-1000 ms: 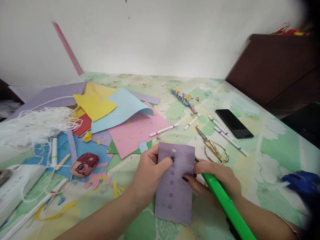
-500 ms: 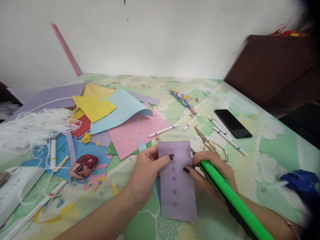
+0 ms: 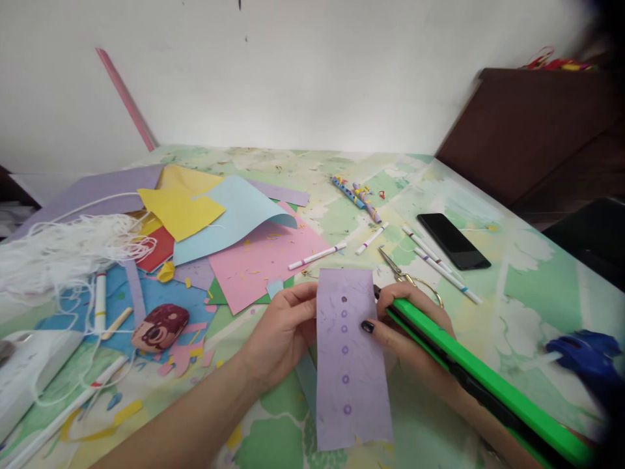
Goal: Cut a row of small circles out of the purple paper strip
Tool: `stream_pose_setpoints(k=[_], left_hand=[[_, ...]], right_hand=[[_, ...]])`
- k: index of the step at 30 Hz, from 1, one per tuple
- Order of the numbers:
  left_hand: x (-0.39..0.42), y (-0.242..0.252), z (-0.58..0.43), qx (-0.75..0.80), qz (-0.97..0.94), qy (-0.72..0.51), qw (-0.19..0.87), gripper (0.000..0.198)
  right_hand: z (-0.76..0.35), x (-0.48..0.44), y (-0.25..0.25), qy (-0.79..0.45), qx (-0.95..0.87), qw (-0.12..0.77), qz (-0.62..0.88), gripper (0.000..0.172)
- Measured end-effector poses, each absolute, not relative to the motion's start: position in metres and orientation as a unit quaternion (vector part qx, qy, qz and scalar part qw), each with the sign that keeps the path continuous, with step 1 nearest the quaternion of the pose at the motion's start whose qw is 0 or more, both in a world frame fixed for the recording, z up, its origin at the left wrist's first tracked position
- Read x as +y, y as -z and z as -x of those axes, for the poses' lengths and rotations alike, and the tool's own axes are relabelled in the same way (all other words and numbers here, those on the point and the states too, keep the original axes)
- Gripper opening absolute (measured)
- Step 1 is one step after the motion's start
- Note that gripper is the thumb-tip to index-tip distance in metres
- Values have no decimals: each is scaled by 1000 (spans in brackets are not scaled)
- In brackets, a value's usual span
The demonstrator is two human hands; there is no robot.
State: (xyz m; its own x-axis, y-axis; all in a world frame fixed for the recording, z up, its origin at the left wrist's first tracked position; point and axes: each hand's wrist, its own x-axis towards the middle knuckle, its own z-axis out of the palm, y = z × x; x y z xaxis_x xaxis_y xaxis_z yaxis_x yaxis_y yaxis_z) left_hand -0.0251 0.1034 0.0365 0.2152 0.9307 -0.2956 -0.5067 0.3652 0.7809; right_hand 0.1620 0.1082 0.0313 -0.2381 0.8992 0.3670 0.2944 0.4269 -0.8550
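Left hand (image 3: 283, 332) clamped on left side of purple paper (image 3: 355, 365). Right hand (image 3: 410, 352) grips green tool (image 3: 469, 366), thumb on paper. Black phone (image 3: 454, 241) near right edge of table (image 3: 532, 299).

Beyond my strip (image 3: 352, 371), rightward on the worktop (image 3: 532, 286), two markers (image 3: 448, 276) lie between scissors (image 3: 391, 262) and phone (image 3: 454, 241); leftward, string (image 3: 73, 251) lies partly over sheets (image 3: 234, 215), the case (image 3: 160, 327) nearer me.

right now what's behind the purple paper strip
Light blue paper peeks past the left edge of the purple paper strip, below the left hand; anything directly behind is hidden.
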Motion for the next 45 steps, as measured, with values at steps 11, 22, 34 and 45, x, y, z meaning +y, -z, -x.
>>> stream_pose_setpoints(k=[11, 22, 34, 45], left_hand=[[101, -29, 24, 418, -356, -487, 679, 23], [100, -32, 23, 399, -366, -480, 690, 17], [101, -33, 22, 382, -329, -457, 733, 17], [103, -31, 22, 342, -296, -459, 765, 14]], right_hand=[[-162, 107, -30, -360, -718, 440, 402, 19], [-163, 107, -29, -370, -715, 444, 393, 20], [-165, 107, -29, -350, -728, 434, 398, 19], [-166, 107, -28, -308, -751, 431, 394, 20]])
